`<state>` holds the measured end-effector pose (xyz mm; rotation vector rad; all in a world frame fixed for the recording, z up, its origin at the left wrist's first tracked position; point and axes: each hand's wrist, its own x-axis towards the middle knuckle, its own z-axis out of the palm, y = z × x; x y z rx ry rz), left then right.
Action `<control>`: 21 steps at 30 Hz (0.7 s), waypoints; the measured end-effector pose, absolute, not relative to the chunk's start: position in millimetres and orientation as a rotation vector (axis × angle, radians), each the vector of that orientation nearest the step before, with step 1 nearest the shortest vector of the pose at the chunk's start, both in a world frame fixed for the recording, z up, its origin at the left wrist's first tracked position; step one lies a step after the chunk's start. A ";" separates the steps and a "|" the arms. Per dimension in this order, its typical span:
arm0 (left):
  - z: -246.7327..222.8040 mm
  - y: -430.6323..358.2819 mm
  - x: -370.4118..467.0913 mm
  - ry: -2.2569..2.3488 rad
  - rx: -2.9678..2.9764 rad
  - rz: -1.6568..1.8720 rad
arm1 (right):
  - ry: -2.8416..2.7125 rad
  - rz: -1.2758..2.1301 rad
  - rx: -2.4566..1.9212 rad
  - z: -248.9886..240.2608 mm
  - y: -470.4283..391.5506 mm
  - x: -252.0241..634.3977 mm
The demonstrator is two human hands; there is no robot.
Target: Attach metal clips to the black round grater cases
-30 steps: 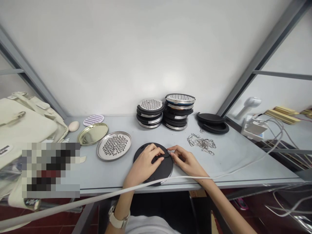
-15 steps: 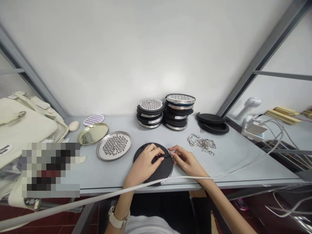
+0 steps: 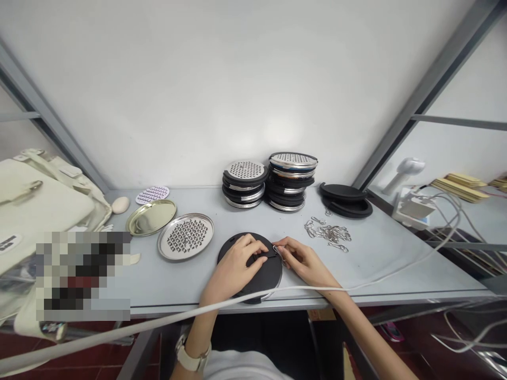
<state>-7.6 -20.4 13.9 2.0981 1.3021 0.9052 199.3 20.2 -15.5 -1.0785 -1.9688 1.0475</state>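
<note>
1. We had the black disc [image 3: 271, 277] lying flat at the near edge of the table [image 3: 245, 224], under our left hand [image 3: 237, 259] and just beside our right.
2. Our left hand rested over the disc, thumb and forefinger parted and curved down near its right side – we could not tell whether that grip pinched any part of it.
3. Our right hand [image 3: 300, 259] had its grip closed on a small metal clip [image 3: 279, 252], pinched between thumb and fingertips at the disc's right edge.
4. A strip of silver rim showed at the disc's lower right.
5. Beyond our right hand we had a loose pile of metal clips [image 3: 333, 233], and behind it two black round holders [image 3: 344, 191], one leaning on the other.
6. Against the wall stood two stacks side by side, the left stack [image 3: 243, 194] and the taller right stack [image 3: 289, 191], both topped with perforated metal plates.
7. To our left lay a silver grater plate [image 3: 186, 236], then a gold-coloured plate [image 3: 152, 217] and a purple slotted disc [image 3: 152, 195].
8. A white cable [image 3: 190, 313] ran across our view – in front of both forearms.
</note>
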 end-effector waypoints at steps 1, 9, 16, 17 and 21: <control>13.9 -20.3 -7.5 1.303 2.098 0.907 | -1.968 1.054 -1.077 -15.3 20.2 199.2; 13.2 -20.2 -7.8 1.295 2.097 0.914 | -1.945 1.046 -1.075 -16.6 21.6 199.1; 12.8 -19.5 -7.9 1.295 2.101 0.914 | -1.938 1.063 -1.063 -19.7 23.2 200.3; 13.1 -19.5 -7.9 1.295 2.100 0.913 | -1.939 1.062 -1.064 -19.4 23.1 200.4; 14.0 -19.8 -8.0 1.285 2.100 0.909 | -1.943 1.059 -1.071 -17.2 22.1 200.3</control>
